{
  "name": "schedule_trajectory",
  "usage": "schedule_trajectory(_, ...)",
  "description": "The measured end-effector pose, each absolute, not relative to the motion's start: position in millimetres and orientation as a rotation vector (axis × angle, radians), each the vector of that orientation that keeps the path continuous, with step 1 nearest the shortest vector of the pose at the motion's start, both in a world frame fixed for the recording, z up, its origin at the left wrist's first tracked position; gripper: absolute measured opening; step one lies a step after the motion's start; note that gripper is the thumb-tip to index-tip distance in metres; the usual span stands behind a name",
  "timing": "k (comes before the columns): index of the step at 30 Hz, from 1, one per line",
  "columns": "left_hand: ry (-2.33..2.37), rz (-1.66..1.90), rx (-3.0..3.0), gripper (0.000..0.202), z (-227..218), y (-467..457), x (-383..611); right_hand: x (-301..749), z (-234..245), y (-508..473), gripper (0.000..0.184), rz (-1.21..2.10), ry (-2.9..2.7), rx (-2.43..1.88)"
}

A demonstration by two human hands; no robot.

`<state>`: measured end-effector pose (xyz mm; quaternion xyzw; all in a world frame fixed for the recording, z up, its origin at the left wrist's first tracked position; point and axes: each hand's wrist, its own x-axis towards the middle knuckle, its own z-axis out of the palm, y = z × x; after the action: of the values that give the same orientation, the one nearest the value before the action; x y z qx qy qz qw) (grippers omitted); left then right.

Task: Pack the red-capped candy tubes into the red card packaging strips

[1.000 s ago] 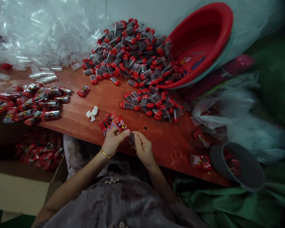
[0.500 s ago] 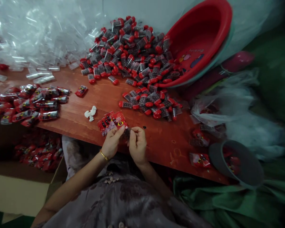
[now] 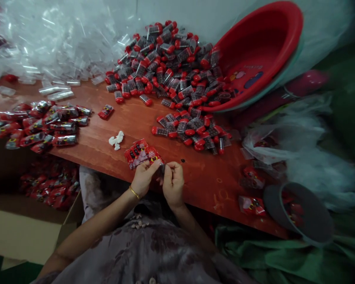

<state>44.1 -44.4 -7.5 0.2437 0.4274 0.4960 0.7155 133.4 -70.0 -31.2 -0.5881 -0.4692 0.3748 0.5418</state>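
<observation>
My left hand [image 3: 144,178] and my right hand [image 3: 173,182] meet at the near edge of the red-brown table [image 3: 127,122]. Between their fingertips they pinch a small clear capsule with dark contents [image 3: 162,169]. My left hand also grips a fanned stack of red printed labels [image 3: 141,153], which sticks up past its thumb. A gold bangle sits on my left wrist.
A big heap of red-capped clear capsules [image 3: 171,75] spills from a tilted red basin [image 3: 254,55] at the back. Wrapped capsules [image 3: 41,124] lie at the left, clear sleeves [image 3: 53,47] behind them. A grey bowl [image 3: 298,213] stands at the right. A box of wrapped pieces [image 3: 47,185] sits below.
My right hand has closed in toward my left, so the fingertips now meet on the capsule. The view has shifted slightly.
</observation>
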Motion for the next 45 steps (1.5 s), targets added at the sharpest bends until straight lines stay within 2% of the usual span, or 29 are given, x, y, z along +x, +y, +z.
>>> schedule_trajectory(4, 0.970, 1.132, 0.533, 0.038, -6.0, -44.5, 46.9, 128.9, -28.0, -63.9, 0.018, 0.814, -1.123, -1.420)
schedule_trajectory(12, 0.933, 1.080, 0.489, 0.043, 0.9, -39.2, 34.9, 134.6, -22.7, -67.6, 0.023, 1.205, -1.236, -1.273)
schedule_trajectory(21, 0.914, 1.059, 0.606, 0.045, -11.9, -45.7, 34.8, 134.8, -21.7, -63.6, 0.024, 1.214, -1.114, -1.246)
schedule_trajectory(26, 0.857, 0.992, 0.557, 0.049, -15.7, -47.5, 33.8, 136.2, -28.3, -51.5, 0.034, 1.212, -1.165, -1.252)
schedule_trajectory(29, 0.897, 1.041, 0.435, 0.039, -7.6, -37.3, 19.3, 136.2, -28.0, -30.6, 0.036, 0.975, -1.466, -1.321)
schedule_trajectory(32, 0.965, 1.140, 0.322, 0.032, 4.5, -14.7, -17.7, 137.1, -25.1, 7.7, 0.030, 0.491, -1.812, -1.446)
schedule_trajectory(35, 1.034, 1.352, 0.194, 0.026, 12.3, 11.5, -74.5, 139.8, -27.7, 49.7, 0.042, 0.155, -2.042, -1.630)
schedule_trajectory(39, 1.151, 1.562, 0.031, 0.043, 10.9, 26.1, -132.0, 149.4, -40.0, 64.4, 0.044, 0.086, -2.249, -1.733)
schedule_trajectory(42, 1.342, 1.566, 0.338, 0.039, 4.4, 18.9, -124.2, 162.9, -46.7, 36.4, 0.040, 0.056, -2.260, -1.720)
schedule_trajectory(45, 1.614, 1.410, 1.151, 0.037, -2.7, 11.5, -82.2, 178.3, -51.5, -1.8, 0.038, 0.044, -2.220, -1.745)
